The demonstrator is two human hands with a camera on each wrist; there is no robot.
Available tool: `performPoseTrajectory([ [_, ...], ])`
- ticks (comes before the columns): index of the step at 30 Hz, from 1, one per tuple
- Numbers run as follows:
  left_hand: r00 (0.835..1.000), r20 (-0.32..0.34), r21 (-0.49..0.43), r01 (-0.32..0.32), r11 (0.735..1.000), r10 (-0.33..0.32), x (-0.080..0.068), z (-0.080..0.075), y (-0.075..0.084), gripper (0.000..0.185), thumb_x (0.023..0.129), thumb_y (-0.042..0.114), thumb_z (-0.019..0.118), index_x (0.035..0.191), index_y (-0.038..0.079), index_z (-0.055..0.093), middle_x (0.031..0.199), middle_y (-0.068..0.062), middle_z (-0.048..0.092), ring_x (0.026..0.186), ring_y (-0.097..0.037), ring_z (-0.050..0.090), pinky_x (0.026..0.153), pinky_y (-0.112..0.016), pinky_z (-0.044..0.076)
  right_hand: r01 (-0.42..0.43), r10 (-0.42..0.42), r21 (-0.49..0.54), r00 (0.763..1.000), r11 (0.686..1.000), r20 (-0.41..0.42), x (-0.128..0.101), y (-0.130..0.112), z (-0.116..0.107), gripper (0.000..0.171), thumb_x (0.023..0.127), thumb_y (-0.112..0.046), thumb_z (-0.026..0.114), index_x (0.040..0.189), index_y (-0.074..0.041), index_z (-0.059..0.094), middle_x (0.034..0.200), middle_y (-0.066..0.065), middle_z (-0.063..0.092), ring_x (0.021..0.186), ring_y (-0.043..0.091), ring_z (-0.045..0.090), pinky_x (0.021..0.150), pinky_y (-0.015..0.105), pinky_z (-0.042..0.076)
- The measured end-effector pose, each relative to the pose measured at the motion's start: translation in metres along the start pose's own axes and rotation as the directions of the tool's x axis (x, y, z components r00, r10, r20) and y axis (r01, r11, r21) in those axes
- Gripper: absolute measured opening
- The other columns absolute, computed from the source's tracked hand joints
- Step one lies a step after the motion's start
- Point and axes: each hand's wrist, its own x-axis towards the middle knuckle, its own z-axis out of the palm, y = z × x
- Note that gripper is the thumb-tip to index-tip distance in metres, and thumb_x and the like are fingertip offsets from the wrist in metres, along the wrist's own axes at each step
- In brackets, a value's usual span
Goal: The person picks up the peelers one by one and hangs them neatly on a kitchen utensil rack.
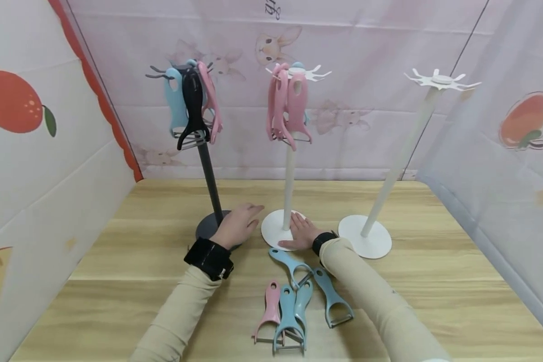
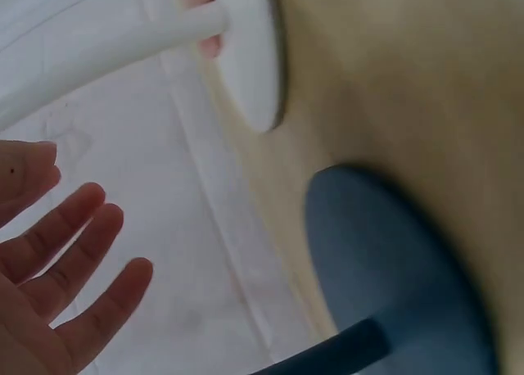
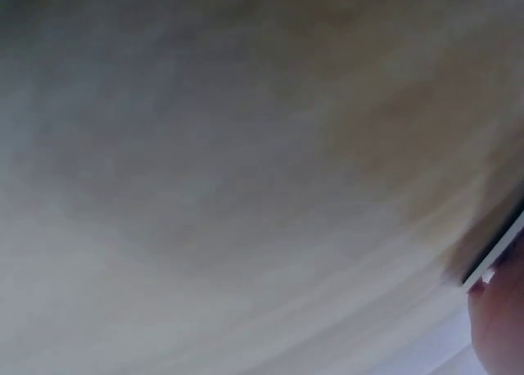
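My right hand [image 1: 304, 233] rests with extended fingers on the round white base [image 1: 271, 229] of the middle stand, just right of its pole. Pink peelers [image 1: 297, 103] hang from that stand's hooks, a bit of blue showing behind them. Between the dark stand's base [image 1: 204, 229] and the white one is my left hand [image 1: 236, 227]. The left wrist view shows its spread fingers [image 2: 123, 293] in the air, holding nothing. In the right wrist view only part of the right hand [image 3: 501, 318] appears, at the base's edge.
On the dark stand hang a black peeler [image 1: 192, 98], a light blue peeler [image 1: 176, 103] and a pink peeler [image 1: 211, 100]. A bare-hooked white stand [image 1: 393, 166] stands at right. Nearer on the wooden table lie a pink peeler [image 1: 271, 304] and several blue peelers [image 1: 328, 289].
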Motion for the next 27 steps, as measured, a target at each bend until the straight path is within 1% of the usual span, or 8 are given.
performPoseTrajectory([
  [3, 0.999, 0.049, 0.027, 0.004, 1.0, -0.005, -0.005, 0.01, 0.002, 0.039, 0.086, 0.006, 0.058, 0.124, 0.002, 0.054, 0.114, -0.016, 0.057, 0.103, -0.028, 0.054, 0.082, -0.038, 0.047, 0.015, -0.014, 0.06, 1.0, 0.998, -0.011, 0.003, 0.008, 0.002, 0.103, 0.081, -0.067, 0.044, 0.142, 0.008, 0.008, 0.148, 0.025, 0.003, 0.136, 0.034, 0.0, 0.107, 0.05, 0.006],
  [7, 0.998, 0.066, 0.055, -0.014, 0.998, 0.01, -0.011, 0.021, 0.004, 0.038, 0.085, 0.006, 0.057, 0.123, 0.001, 0.055, 0.117, -0.016, 0.056, 0.107, -0.028, 0.052, 0.086, -0.038, 0.045, 0.0, -0.001, 0.073, 1.0, 0.997, 0.019, 0.005, 0.01, 0.002, 0.106, 0.08, -0.07, 0.042, 0.143, 0.006, 0.004, 0.149, 0.022, -0.001, 0.137, 0.031, -0.004, 0.107, 0.05, 0.004],
  [11, 0.995, 0.099, 0.083, -0.005, 0.997, -0.004, -0.017, 0.026, 0.005, 0.039, 0.087, 0.01, 0.056, 0.126, 0.002, 0.053, 0.122, -0.015, 0.053, 0.112, -0.027, 0.049, 0.09, -0.038, 0.043, -0.016, 0.016, -0.009, 0.999, 1.0, 0.034, -0.004, 0.0, -0.004, 0.096, 0.086, -0.062, 0.041, 0.143, 0.005, 0.004, 0.149, 0.021, 0.0, 0.137, 0.031, -0.001, 0.108, 0.048, 0.008],
  [14, 0.993, 0.12, 0.087, 0.001, 0.996, -0.011, -0.018, 0.027, 0.007, 0.042, 0.087, 0.012, 0.057, 0.128, 0.002, 0.051, 0.125, -0.016, 0.05, 0.116, -0.027, 0.046, 0.093, -0.039, 0.041, -0.013, 0.016, -0.06, 0.999, 0.998, 0.038, -0.018, -0.004, -0.011, 0.09, 0.089, -0.058, 0.039, 0.143, 0.007, 0.007, 0.149, 0.022, 0.002, 0.137, 0.033, 0.002, 0.107, 0.049, 0.012],
  [17, 0.994, 0.106, 0.089, -0.004, 0.996, -0.005, -0.019, 0.027, 0.009, 0.044, 0.087, 0.012, 0.058, 0.128, 0.001, 0.05, 0.129, -0.019, 0.048, 0.119, -0.029, 0.044, 0.096, -0.04, 0.038, -0.016, 0.019, -0.052, 0.998, 0.999, 0.055, -0.033, -0.006, -0.019, 0.086, 0.091, -0.056, 0.037, 0.143, 0.005, 0.005, 0.15, 0.021, 0.0, 0.137, 0.031, 0.0, 0.108, 0.048, 0.012],
  [21, 0.998, 0.06, 0.095, -0.029, 0.995, 0.023, -0.019, 0.027, 0.011, 0.046, 0.089, 0.014, 0.057, 0.13, -0.001, 0.046, 0.132, -0.022, 0.044, 0.122, -0.032, 0.042, 0.097, -0.044, 0.036, 0.017, -0.019, 0.04, 0.999, 0.999, 0.045, -0.051, -0.005, -0.028, 0.085, 0.091, -0.054, 0.038, 0.144, 0.003, 0.005, 0.15, 0.019, -0.002, 0.137, 0.029, -0.004, 0.108, 0.047, 0.007],
  [24, 0.999, 0.038, 0.087, -0.043, 0.995, 0.04, -0.019, 0.029, 0.015, 0.049, 0.091, 0.02, 0.054, 0.133, -0.001, 0.042, 0.137, -0.023, 0.039, 0.126, -0.034, 0.037, 0.097, -0.05, 0.033, 0.075, -0.076, 0.108, 0.997, 0.991, 0.002, -0.065, -0.002, -0.03, 0.087, 0.09, -0.057, 0.037, 0.144, 0.004, 0.006, 0.15, 0.02, -0.002, 0.137, 0.029, -0.006, 0.108, 0.049, 0.004],
  [27, 0.998, 0.033, 0.087, -0.049, 0.995, 0.047, -0.02, 0.032, 0.019, 0.053, 0.093, 0.027, 0.051, 0.137, 0.0, 0.038, 0.141, -0.022, 0.033, 0.129, -0.035, 0.03, 0.097, -0.057, 0.03, 0.091, -0.087, 0.106, 0.995, 0.99, -0.041, -0.076, 0.0, -0.029, 0.082, 0.092, -0.053, 0.037, 0.144, 0.004, 0.009, 0.149, 0.022, 0.0, 0.137, 0.031, -0.004, 0.107, 0.051, 0.005],
])
